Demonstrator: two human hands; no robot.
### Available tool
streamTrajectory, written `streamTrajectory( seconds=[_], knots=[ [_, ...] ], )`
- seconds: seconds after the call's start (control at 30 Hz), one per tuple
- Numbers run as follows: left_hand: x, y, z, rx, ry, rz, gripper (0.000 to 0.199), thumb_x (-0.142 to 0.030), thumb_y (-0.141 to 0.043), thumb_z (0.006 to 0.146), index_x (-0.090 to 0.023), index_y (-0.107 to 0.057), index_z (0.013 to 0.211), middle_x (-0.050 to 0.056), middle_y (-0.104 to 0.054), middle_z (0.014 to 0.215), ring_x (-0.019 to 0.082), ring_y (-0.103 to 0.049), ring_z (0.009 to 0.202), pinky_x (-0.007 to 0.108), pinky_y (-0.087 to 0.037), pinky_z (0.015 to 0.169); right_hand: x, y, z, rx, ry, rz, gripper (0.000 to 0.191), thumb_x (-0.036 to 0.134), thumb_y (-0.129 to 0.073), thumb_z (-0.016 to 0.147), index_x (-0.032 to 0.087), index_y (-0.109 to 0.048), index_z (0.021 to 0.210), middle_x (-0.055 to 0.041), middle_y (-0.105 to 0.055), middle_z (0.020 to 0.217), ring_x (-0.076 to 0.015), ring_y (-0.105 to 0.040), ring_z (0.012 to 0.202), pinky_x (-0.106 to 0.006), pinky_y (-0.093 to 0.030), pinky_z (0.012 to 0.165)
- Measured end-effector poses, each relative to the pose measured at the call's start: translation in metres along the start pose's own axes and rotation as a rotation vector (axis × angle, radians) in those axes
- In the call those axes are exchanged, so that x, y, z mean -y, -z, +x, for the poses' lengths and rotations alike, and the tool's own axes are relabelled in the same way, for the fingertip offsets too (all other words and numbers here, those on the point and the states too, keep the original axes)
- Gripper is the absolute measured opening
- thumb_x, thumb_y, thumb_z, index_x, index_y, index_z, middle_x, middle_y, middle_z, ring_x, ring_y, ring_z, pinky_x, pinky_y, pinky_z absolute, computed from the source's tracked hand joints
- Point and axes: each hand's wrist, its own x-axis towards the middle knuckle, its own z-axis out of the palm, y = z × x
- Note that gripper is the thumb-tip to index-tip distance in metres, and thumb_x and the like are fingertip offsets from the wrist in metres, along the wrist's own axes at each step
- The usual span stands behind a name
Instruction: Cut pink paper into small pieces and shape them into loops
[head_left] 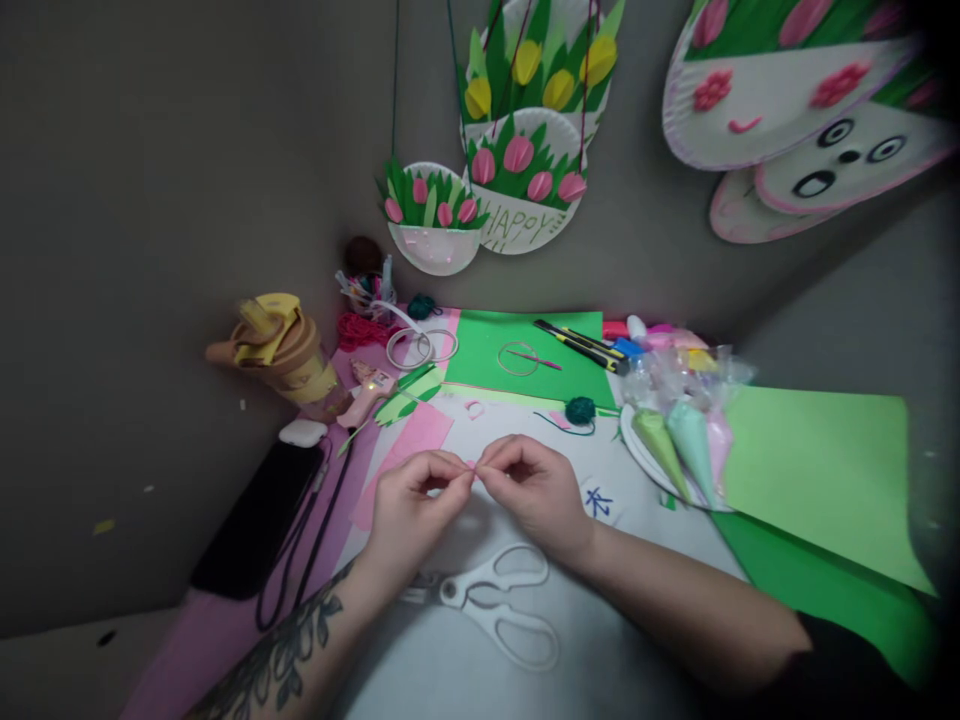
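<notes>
My left hand (421,502) and my right hand (531,492) meet fingertip to fingertip above the white work surface. Both are closed in a pinch on a tiny pink piece (472,466), probably paper, mostly covered by the fingers. Just below the hands lie white-handled scissors (499,605), their blades partly hidden by my left wrist. Under and behind my left hand is a strip of pink paper (420,432). A small pink scrap (474,409) rests a little beyond the fingertips.
A dark phone (259,520), cables and a pink glue gun (366,392) lie left, near a yellow-brown cup (289,355). Behind are green paper (480,345), utility knives (581,347) and dark green yarn (580,410). Piping bags (690,440) on a plate and light green paper (825,460) lie right.
</notes>
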Motion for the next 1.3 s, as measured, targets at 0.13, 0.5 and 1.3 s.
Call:
streamTrajectory(
  seconds=[0.13, 0.5, 1.3],
  knots=[
    [0.004, 0.000, -0.001, 0.007, -0.019, -0.005, 0.013, -0.018, -0.065, 0.075, -0.016, -0.059, 0.064, 0.004, -0.069, 0.071, 0.012, -0.065, 0.064, 0.021, -0.053, 0.058, -0.001, -0.002, 0.000, -0.003, 0.022, -0.017, 0.015, 0.021, -0.067, 0.078, 0.021, -0.056, 0.068, -0.0018, -0.064, 0.072, -0.0158, -0.062, 0.070, -0.029, -0.051, 0.064],
    [0.001, 0.000, 0.002, -0.024, 0.058, -0.021, 0.026, -0.019, -0.065, 0.075, -0.020, -0.041, 0.067, -0.002, -0.063, 0.065, 0.011, -0.063, 0.063, 0.021, -0.050, 0.062, -0.007, 0.000, -0.001, 0.022, 0.016, -0.135, 0.010, 0.018, -0.063, 0.080, 0.023, -0.054, 0.081, 0.0001, -0.061, 0.075, -0.0144, -0.059, 0.070, -0.028, -0.049, 0.066],
    [0.007, 0.010, 0.003, 0.067, -0.355, 0.447, 0.010, -0.021, -0.056, 0.087, -0.017, -0.060, 0.095, 0.005, -0.069, 0.085, 0.013, -0.062, 0.075, 0.022, -0.048, 0.061, 0.004, 0.003, 0.013, 0.039, -0.228, 0.077, 0.019, 0.024, -0.063, 0.076, 0.022, -0.045, 0.080, 0.0037, -0.055, 0.070, -0.0104, -0.052, 0.060, -0.022, -0.042, 0.055]
  ],
)
